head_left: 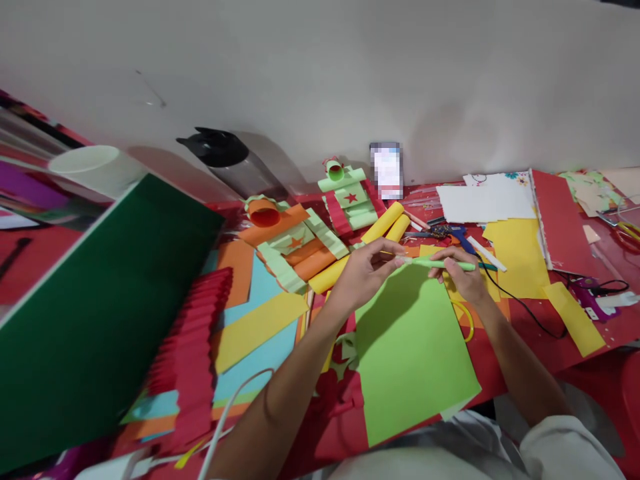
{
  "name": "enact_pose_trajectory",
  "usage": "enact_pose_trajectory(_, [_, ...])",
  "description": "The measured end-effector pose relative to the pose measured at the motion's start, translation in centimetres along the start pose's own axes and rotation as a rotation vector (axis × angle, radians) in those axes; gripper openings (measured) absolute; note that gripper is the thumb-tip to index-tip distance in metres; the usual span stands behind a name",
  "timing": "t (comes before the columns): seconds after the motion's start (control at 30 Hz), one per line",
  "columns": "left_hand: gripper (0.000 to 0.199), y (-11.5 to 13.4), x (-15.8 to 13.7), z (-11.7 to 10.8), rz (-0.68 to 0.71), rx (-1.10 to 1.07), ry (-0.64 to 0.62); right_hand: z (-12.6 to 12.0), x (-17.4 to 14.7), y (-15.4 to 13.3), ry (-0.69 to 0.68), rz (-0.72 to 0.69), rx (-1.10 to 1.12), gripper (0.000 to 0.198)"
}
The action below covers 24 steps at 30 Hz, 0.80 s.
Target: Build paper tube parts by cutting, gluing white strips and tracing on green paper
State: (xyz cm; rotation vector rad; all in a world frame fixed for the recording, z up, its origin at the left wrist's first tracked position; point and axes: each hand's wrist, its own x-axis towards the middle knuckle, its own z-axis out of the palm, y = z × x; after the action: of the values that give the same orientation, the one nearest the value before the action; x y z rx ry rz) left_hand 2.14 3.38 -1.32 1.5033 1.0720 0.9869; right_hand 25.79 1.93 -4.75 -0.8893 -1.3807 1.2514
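Observation:
My right hand is closed around a slim light green pen-shaped tool, held level above the work. At its pale left end, the fingers of my left hand are pinched together; whether that end is a cap or a tip is too small to tell. Below both hands lies a large light green paper sheet, partly shaded by them. Yellow scissor handles show at the sheet's right edge. Yellow paper rolls lie just beyond my left hand.
Two paper lantern-like models, one orange and green, one red and green, stand near a phone. A dark green board leans at left beside a bottle. A blue glue gun trails a black cord.

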Motion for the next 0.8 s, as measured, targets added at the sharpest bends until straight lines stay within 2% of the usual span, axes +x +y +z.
enact_pose_trajectory(0.2, [0.035, 0.1, 0.0, 0.2, -0.003, 0.006, -0.016, 0.1, -0.2, 0.0, -0.006, 0.073, 0.018, 0.03])
enact_pose_trajectory(0.37, [0.038, 0.0, 0.0, 0.0, -0.011, -0.101, -0.059, 0.0, -0.5, 0.3, 0.016, 0.13, -0.027, 0.03])
enact_pose_trajectory(0.8, [0.036, 0.9, 0.0, -0.3, 0.003, -0.125, -0.061, 1.3, -0.4, 1.9, 0.098, 0.078, -0.041, 0.036])
